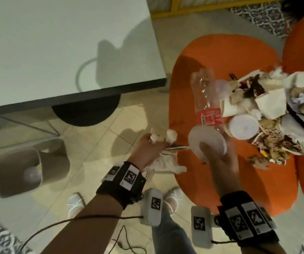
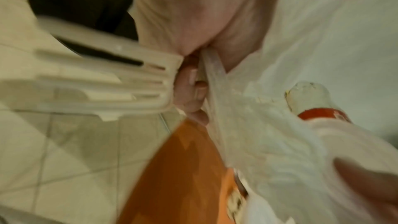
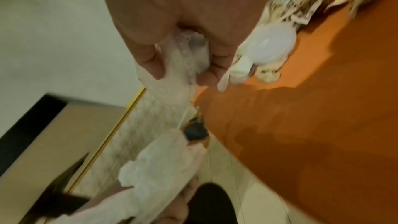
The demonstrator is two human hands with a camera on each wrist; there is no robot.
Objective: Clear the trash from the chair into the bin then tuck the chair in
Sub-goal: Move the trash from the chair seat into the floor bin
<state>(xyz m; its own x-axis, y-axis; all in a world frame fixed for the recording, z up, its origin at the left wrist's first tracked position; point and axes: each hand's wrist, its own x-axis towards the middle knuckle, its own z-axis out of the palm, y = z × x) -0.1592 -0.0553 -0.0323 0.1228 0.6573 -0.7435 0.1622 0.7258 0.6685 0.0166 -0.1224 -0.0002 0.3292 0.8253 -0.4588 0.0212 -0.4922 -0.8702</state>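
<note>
A: Tiled floor, white table at ten o'clock, bin at eight. Why are both hands loaded?

B: One trip, I'd judge. Head view: left hand clutches crumpled tissues; right hand grips a plastic lid and bottle. More trash sits at two o'clock on the orange chair.

A: Left wrist?

B: Fingers curled around tissue and a fork.

A: Right wrist?

B: Fingers pinch the lid's rim.

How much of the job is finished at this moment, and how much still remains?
Little looks done: the bin holds only an item or two. In hand: the left hand grips crumpled tissues and a plastic fork; the right hand holds a round lid and a plastic bottle. Left: a large trash pile still lies on the orange chair, which is not yet tucked under the table.
</note>
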